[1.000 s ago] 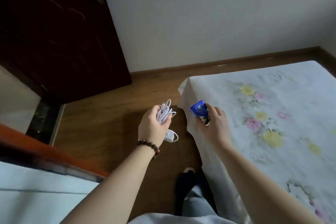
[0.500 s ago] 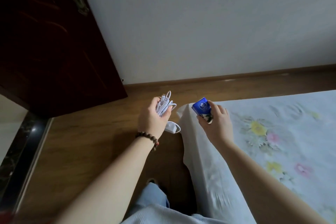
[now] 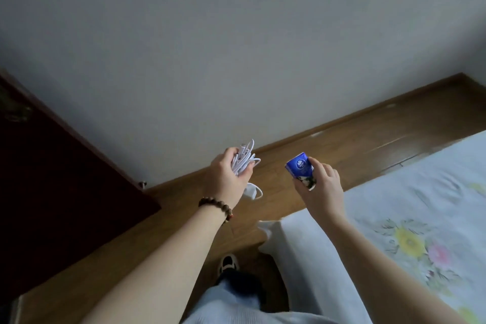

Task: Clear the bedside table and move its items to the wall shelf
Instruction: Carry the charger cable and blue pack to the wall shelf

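Note:
My left hand [image 3: 227, 175] is closed around a coiled white charger cable [image 3: 244, 159], with its white plug hanging below the palm. A small blue tissue pack [image 3: 301, 169] is gripped by the fingers of my right hand [image 3: 322, 188]. Both hands are held out in front of me above the wooden floor, level with each other and apart. Neither the bedside table nor the wall shelf is in view.
A bed with a white floral sheet [image 3: 410, 231] fills the lower right. A dark wooden door [image 3: 52, 192] stands at the left. A plain grey wall [image 3: 236, 47] is straight ahead, with wooden floor [image 3: 342, 144] along its base. My shoe [image 3: 228, 263] is below.
The view has swung upward and to the right, toward the wall. The door slid left and the bed moved lower right. Both hands keep their items and have risen slightly.

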A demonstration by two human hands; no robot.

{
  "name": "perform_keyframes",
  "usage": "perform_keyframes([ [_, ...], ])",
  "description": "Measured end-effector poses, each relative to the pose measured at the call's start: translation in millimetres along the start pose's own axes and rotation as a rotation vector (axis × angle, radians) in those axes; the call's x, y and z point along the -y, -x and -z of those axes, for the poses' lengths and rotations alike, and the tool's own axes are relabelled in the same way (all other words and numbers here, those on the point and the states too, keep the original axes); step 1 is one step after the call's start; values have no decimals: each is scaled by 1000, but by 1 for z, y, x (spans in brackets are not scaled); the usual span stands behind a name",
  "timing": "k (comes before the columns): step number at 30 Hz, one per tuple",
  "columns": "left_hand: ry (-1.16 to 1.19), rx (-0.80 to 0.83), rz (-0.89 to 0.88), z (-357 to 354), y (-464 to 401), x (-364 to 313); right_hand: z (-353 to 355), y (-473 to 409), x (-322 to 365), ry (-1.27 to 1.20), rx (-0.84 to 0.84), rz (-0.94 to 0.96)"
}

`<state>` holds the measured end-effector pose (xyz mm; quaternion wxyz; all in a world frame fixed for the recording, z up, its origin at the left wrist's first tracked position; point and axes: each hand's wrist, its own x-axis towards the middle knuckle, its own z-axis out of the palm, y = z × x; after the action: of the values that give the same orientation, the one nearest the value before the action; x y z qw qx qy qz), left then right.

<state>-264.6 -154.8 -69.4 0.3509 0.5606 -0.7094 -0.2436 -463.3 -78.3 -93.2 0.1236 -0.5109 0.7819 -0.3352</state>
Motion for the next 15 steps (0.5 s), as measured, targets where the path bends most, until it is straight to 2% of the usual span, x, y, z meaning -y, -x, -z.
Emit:
perform_keyframes([
  [8, 39, 142, -115, -44, -164, 6, -24, -107, -1, 22, -131, -216],
  [15, 98, 323, -227, -142, -263, -29, -21, -186, -51, 39, -264, -412],
])
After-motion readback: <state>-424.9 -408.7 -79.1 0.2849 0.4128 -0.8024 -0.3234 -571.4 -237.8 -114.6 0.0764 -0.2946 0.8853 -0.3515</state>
